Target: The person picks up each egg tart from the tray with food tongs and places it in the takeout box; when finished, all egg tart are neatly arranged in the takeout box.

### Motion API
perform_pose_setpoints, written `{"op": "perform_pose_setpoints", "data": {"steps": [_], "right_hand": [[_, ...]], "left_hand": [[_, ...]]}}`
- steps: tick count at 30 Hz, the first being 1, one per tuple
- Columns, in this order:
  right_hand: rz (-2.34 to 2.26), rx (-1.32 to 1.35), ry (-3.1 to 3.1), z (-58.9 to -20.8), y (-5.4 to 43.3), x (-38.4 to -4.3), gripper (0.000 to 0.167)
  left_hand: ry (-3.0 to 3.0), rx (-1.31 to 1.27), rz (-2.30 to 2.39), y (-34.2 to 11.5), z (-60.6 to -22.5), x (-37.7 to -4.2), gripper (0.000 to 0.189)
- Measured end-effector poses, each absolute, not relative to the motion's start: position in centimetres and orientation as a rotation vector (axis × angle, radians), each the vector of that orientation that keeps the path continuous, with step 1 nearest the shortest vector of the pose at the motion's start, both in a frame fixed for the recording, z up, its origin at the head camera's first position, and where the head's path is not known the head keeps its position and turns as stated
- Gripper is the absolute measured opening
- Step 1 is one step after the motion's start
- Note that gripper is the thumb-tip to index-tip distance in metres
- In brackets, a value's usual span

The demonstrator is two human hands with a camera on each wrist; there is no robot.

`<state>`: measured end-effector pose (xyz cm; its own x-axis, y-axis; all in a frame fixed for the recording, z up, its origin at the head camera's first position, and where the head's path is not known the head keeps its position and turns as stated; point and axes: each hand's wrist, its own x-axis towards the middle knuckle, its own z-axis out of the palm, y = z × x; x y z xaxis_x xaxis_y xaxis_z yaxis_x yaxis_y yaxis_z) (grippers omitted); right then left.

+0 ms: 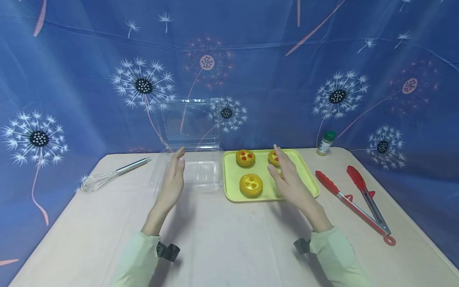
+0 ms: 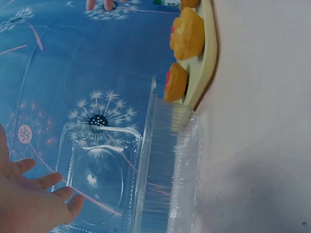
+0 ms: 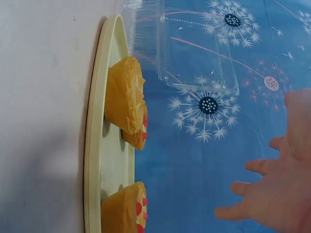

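Observation:
My left hand (image 1: 172,183) is held up in front of the clear plastic clamshell box (image 1: 201,171), fingers straight and holding nothing. Over the right part of the yellow tray (image 1: 234,196), my right hand (image 1: 292,185) is raised with its fingers straight and nothing in it. Tarts stand on the tray: one with red pieces (image 1: 245,158) at the back left, a yellow-topped tart (image 1: 251,185) in front of it, and another red-topped tart (image 1: 273,158) partly behind my right hand. The box's lid (image 1: 190,121) stands up, its base lying left of the tray.
A metal whisk (image 1: 116,174) lies at the left. Red-tipped tongs (image 1: 362,211) lie spread at the right, and a small green-capped jar (image 1: 326,143) stands at the back right. Behind the table hangs a blue dandelion-patterned cloth (image 1: 265,79).

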<state>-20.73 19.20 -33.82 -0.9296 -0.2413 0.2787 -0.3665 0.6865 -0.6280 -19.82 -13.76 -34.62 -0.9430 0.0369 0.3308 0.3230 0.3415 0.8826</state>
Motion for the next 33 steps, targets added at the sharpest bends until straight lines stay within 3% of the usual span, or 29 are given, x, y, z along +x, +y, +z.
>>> {"op": "perform_pose_setpoints", "data": {"steps": [21, 33], "right_hand": [[1.145, 0.351, -2.695, -32.6, 22.6, -20.1, 0.065], [1.210, 0.394, -2.615, -32.7, 23.7, -20.1, 0.062]], "left_hand": [[-1.933, -0.246, -2.201, -16.8, -32.7, -19.5, 0.066], [-1.827, -0.189, -2.266, -18.9, -33.4, -19.2, 0.069]]}}
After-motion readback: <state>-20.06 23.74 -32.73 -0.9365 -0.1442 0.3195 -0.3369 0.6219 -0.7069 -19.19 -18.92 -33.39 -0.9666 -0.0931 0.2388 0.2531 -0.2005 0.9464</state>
